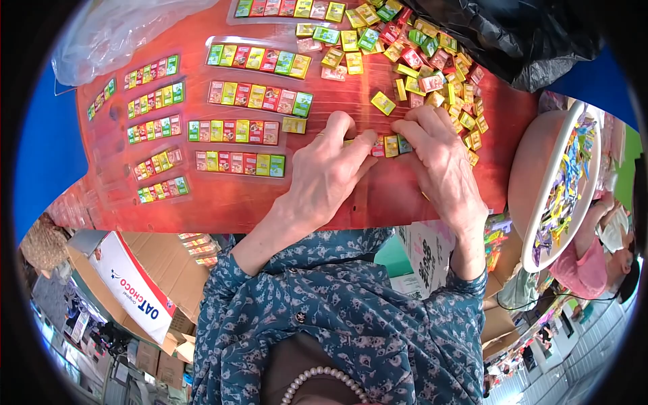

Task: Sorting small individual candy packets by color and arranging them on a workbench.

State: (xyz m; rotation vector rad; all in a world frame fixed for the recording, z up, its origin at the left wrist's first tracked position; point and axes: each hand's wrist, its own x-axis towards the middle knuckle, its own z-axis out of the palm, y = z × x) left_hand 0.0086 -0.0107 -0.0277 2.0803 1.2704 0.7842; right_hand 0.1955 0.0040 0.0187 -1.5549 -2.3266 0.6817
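Observation:
A short row of small boxes [390,146], red, yellow and green, lies on the red table between my two hands. My left hand [327,172] is closed, its fingertips pressed at the row's left end. At the right end, my right hand [439,158] has its curled fingers against the boxes. Both hands partly cover the row, so its full length is hidden. Left of my left hand are finished-looking rows in clear trays, among them a lower row [240,164] and one above it [233,132]. A single yellow box [294,125] rests beside the upper row.
A heap of loose small boxes [432,67] spreads beyond my right hand, near a black plastic bag [513,40]. A white tub [540,155] of colourful pieces stands at the right. More trayed rows [154,129] lie at the left, below clear plastic [115,34].

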